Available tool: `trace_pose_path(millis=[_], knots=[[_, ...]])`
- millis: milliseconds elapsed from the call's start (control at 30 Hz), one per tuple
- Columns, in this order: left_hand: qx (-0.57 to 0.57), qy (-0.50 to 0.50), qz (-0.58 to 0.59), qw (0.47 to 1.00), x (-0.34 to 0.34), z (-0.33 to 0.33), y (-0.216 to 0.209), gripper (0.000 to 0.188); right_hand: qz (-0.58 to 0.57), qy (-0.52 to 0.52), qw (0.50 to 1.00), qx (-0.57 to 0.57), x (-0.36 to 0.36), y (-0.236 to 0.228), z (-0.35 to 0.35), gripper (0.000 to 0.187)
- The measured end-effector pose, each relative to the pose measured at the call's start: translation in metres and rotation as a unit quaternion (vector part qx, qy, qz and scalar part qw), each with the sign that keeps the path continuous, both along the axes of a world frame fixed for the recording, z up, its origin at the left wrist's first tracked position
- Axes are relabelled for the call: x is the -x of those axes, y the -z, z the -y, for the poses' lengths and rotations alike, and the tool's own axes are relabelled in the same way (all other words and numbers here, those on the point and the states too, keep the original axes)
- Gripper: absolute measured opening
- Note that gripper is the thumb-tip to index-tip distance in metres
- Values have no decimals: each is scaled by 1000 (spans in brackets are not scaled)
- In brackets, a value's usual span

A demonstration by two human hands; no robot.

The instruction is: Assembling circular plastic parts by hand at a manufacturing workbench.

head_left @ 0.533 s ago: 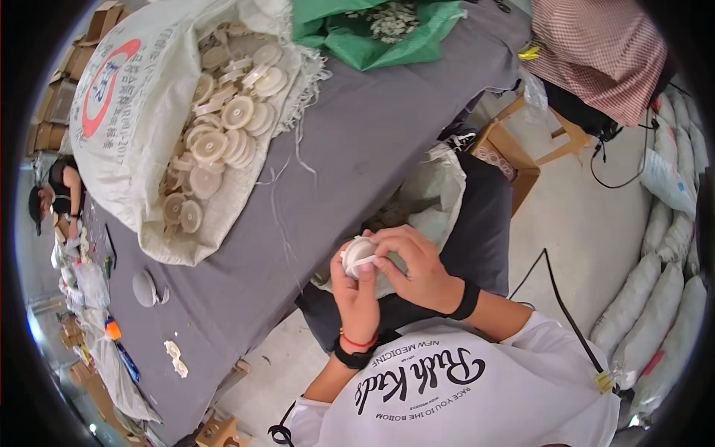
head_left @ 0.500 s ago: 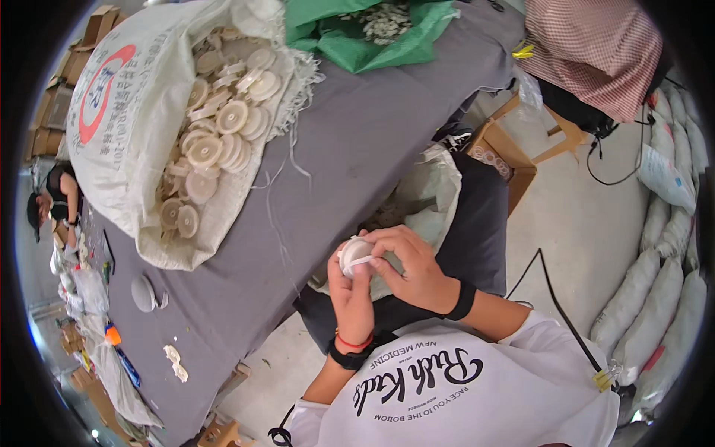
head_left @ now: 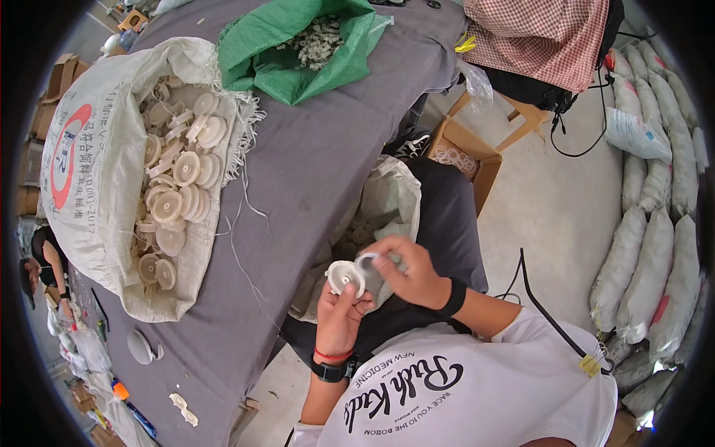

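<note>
My left hand (head_left: 339, 319) pinches a round, cream-white plastic wheel-like part (head_left: 344, 276), with its flat face and small centre hub turned up. Just to the right, my right hand (head_left: 410, 274) grips a pale plastic ring (head_left: 367, 262) between thumb and fingers. The ring is smeared by motion, and it sits close to the wheel's rim; whether the two touch I cannot tell. Below and behind both hands, an open woven sack (head_left: 404, 195) rests at my lap, with similar pale parts dimly visible inside.
On the grey-covered table (head_left: 298, 149) lies a large white woven sack (head_left: 97, 141) spilling many wheel-like parts (head_left: 182, 167). Behind it stands a green bag (head_left: 257, 71) of small pale pieces. A cardboard box (head_left: 488, 175) holds rings. Full sacks (head_left: 640, 261) line the right; another person (head_left: 48, 253) works at far left.
My right hand has drawn slightly away from the wheel with the ring in its fingers. The wheel's face now tips upward in my left hand. The whole view has shifted.
</note>
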State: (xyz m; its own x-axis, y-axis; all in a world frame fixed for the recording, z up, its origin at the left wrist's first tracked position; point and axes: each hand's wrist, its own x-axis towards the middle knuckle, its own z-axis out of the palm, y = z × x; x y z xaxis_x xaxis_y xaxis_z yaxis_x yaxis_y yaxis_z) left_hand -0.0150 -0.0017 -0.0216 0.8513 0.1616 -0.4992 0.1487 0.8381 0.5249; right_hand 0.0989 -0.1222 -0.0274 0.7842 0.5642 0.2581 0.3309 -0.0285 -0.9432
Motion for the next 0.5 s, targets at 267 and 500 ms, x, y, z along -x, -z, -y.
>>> trace_pose_path(millis=[267,500], knots=[[-181,31,6,983,-7,9,-9,26,-31,342,939,13,-121,55,83,11],[-146,20,13,989,-12,9,-12,27,39,250,945,208,-142,49,84,22]])
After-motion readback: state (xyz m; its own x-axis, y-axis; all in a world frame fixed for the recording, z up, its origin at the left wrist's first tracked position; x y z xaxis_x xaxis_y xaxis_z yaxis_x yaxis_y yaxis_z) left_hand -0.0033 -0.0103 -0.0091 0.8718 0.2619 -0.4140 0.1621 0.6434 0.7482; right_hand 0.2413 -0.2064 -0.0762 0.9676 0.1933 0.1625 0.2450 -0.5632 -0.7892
